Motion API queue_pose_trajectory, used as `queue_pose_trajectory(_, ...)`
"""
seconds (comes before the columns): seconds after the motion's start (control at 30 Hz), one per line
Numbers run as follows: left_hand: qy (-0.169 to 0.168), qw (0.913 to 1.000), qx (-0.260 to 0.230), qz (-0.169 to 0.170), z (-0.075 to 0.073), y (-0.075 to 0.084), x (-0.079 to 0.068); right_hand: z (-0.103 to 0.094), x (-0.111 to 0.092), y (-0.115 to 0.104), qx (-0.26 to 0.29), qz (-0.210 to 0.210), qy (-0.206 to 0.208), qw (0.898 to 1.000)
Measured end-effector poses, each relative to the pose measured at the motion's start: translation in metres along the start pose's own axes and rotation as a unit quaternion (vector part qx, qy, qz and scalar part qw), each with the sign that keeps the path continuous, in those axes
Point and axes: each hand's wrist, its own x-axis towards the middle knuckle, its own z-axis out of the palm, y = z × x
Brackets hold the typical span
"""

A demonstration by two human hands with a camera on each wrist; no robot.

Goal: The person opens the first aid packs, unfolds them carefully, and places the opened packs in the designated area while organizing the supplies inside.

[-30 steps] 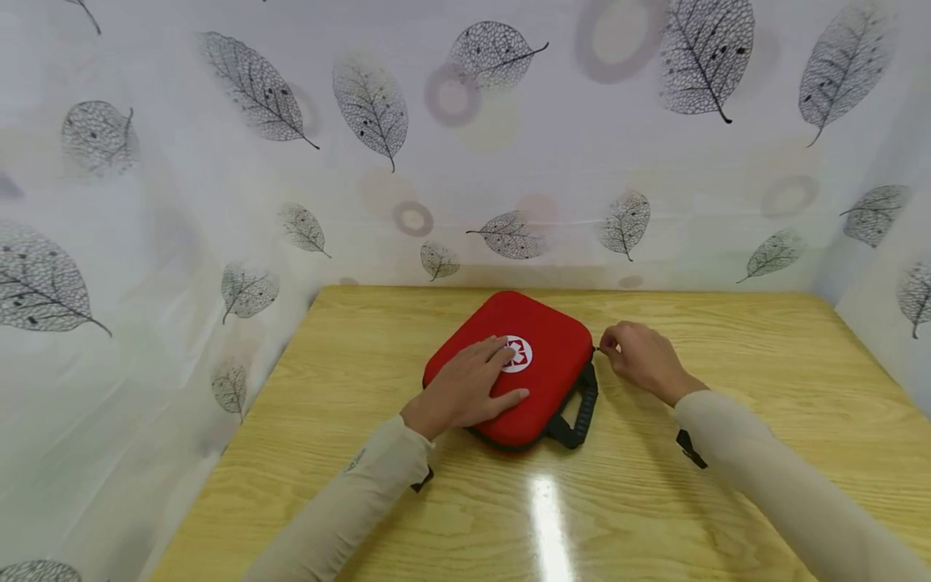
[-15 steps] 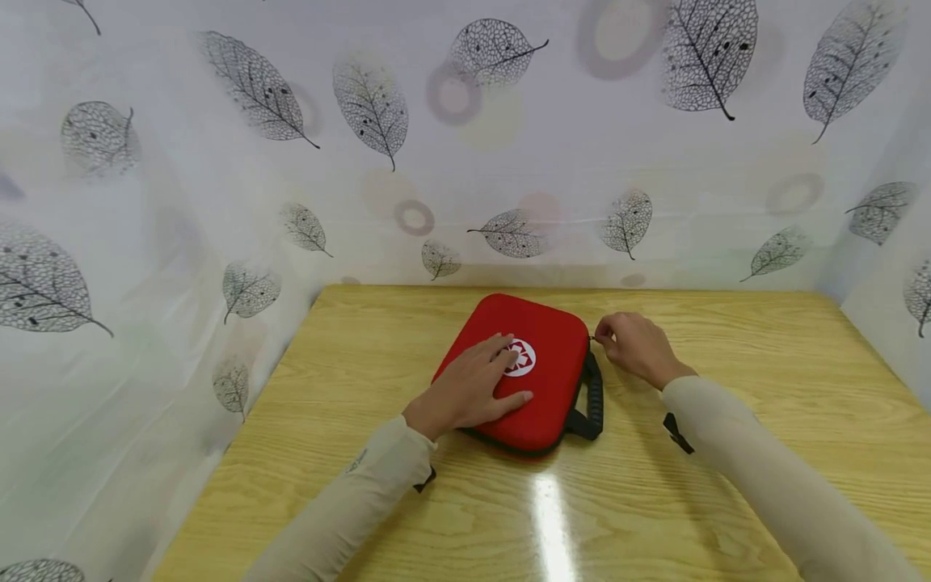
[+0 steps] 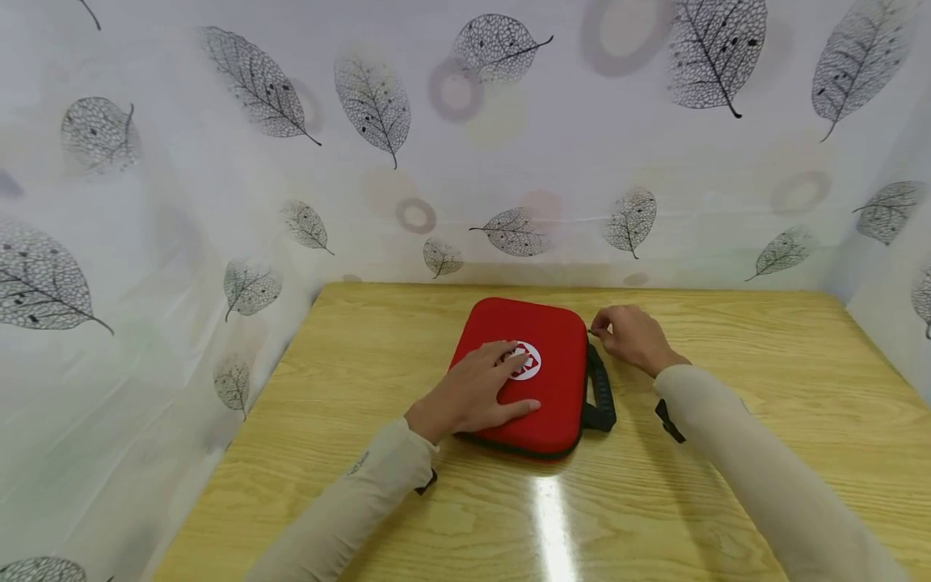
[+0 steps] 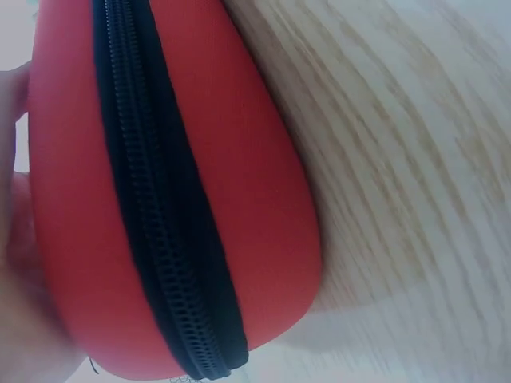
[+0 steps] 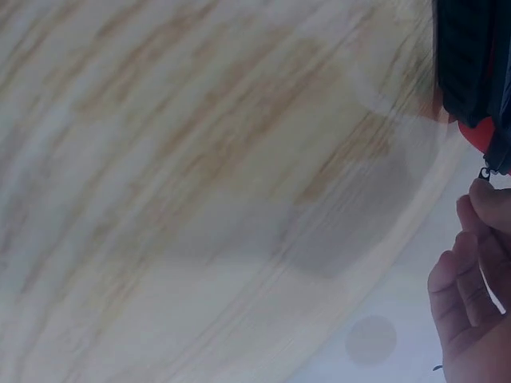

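A red zip case (image 3: 556, 323) with a white round emblem lies flat on the wooden table, its black carry handle (image 3: 600, 388) toward the right. My left hand (image 3: 476, 388) rests on its lid with the fingers spread, partly covering the emblem. Along the case's side, the left wrist view shows a black zipper (image 4: 152, 191) with its teeth meshed in the stretch visible there. At the far right corner my right hand (image 3: 631, 333) pinches a small zipper pull (image 5: 485, 172) between thumb and forefinger. The other fingers of that hand are curled loosely.
The wooden table (image 3: 378, 347) extends around the case on all sides. A pale curtain (image 3: 393, 234) printed with leaves hangs behind the table and along its left and right sides. A bright light reflection shows on the tabletop in front of the case.
The case has turned counter-clockwise under my left hand, its handle side swinging round to face right. My right hand has moved slightly away from me and left, still pinching the zipper pull.
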Motion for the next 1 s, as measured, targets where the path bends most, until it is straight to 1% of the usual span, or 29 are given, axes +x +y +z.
queue_pose_trajectory(0.13,-0.007,0.9998,-0.020,-0.007,0.001,0.005,0.001,0.002,0.002,0.003,0.005,-0.001,0.001,1.000)
queue_pose_trajectory(0.27,-0.015,0.9995,-0.027,-0.009,0.003,0.009,0.004,0.003,0.003,0.006,0.008,-0.005,0.005,1.000)
queue_pose_trajectory(0.43,-0.014,0.9996,-0.017,-0.020,0.006,0.013,0.008,0.003,0.005,0.007,0.010,-0.009,0.013,1.000)
queue_pose_trajectory(0.7,-0.030,0.9983,-0.020,-0.045,0.007,0.017,0.012,0.002,0.006,0.009,0.015,-0.025,0.015,0.999)
queue_pose_trajectory(1.0,-0.028,0.9985,-0.013,-0.046,0.005,0.019,0.011,0.003,0.003,0.013,0.023,-0.040,0.019,0.999)
